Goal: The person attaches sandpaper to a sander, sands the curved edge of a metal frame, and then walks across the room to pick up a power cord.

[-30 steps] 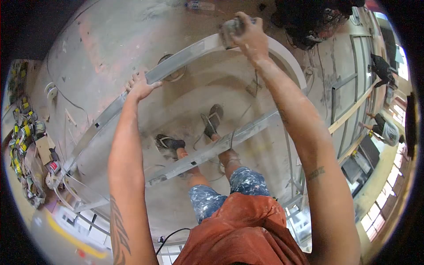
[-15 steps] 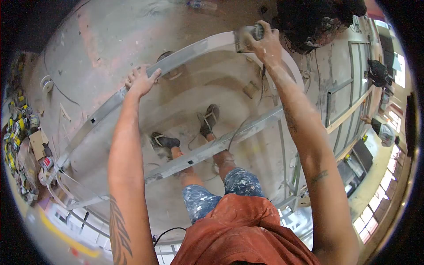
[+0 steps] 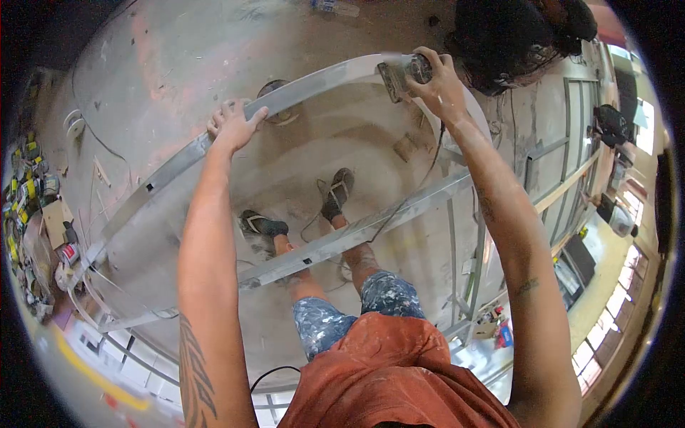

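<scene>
A dusty grey floor (image 3: pixel 185 85) with faint pinkish patches spreads under everything. Above it, a large metal frame crosses the view: its curved rail (image 3: pixel 314 88) arches from the lower left to the upper right, where its surface turns pale, and its straight rail (image 3: pixel 357 239) runs nearer the wearer, passing in front of the shins. Off to the right is a lattice of metal bars (image 3: pixel 569 135), with a co-worker in black (image 3: pixel 612 125) beside it; a second person in a pale top (image 3: pixel 615 216) is lower along that side. A heap of yellow-marked packages (image 3: pixel 28 192) lies at the far left.

The wearer has on a rust-red shirt (image 3: pixel 385 371) and paint-spattered blue shorts (image 3: pixel 321 324). The feet, in dark sandals with light straps (image 3: pixel 339 187), stand on the floor between the two rails.

The left hand (image 3: pixel 237 128) is laid over the curved rail, left of its crown, fingers bent across the far edge and thumb spread wide; whether it clasps or merely rests there cannot be told. The right hand (image 3: pixel 437 82) is curled around a handheld power sander (image 3: pixel 396 78) at the rail's pale stretch; whether the pad touches the metal is unclear. A dark cord (image 3: pixel 432 158) trails down from it. At the edges are a white spool (image 3: pixel 73 123) and a clear plastic bottle (image 3: pixel 335 7).
</scene>
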A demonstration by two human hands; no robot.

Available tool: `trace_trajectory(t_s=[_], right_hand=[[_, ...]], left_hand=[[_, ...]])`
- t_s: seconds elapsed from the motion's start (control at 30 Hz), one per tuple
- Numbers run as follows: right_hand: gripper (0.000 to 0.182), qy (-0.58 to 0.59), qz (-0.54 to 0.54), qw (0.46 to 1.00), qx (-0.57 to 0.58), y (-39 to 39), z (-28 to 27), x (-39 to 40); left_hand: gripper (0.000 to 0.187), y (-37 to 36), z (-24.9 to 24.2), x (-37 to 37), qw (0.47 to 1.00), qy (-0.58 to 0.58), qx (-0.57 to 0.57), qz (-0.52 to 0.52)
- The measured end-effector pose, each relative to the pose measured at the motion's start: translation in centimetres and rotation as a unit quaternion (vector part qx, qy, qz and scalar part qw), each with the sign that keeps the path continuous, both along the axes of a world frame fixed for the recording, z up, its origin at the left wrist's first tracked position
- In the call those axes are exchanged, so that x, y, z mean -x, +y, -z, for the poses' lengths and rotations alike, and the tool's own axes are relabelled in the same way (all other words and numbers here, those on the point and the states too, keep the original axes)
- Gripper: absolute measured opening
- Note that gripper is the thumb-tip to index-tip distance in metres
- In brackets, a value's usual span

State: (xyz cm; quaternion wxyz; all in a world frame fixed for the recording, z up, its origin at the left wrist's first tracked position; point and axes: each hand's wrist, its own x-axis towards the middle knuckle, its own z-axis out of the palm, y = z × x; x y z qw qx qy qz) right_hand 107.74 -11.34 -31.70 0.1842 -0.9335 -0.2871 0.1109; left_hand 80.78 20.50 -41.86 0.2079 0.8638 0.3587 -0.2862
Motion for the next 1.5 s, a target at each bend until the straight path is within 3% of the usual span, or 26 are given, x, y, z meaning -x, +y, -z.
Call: trace_trajectory(t_s=[0.23,0.57,0.87,1.13,1.5], right_hand=[[0.061,0.025,-0.115,0.993,-0.005,2.4,0.0,-0.3],[0.063,0.036,-0.084,0.996,-0.002,0.3,-0.8,-1.0],[0.058,0.054,-0.181,0.982,-0.004,3.2,-1.7,1.7],[0.061,0.065,-0.123,0.989,0.049,-0.7,-2.7,-0.4],[0.061,0.072,-0.193,0.979,0.015,6.7,-2.0,1.9]], left_hand=[[0.079,-0.2,0.4,0.0,0.999,-0.033,-0.012,-0.007],[0.075,0.0,0.1,0.3,0.999,-0.035,0.009,0.001],[0.070,0.3,-0.3,0.1,0.999,-0.025,0.024,-0.010],[0.069,0.1,-0.3,0.7,0.998,-0.053,0.029,-0.014],[0.071,-0.3,0.5,0.2,0.998,-0.065,-0.009,-0.002]])
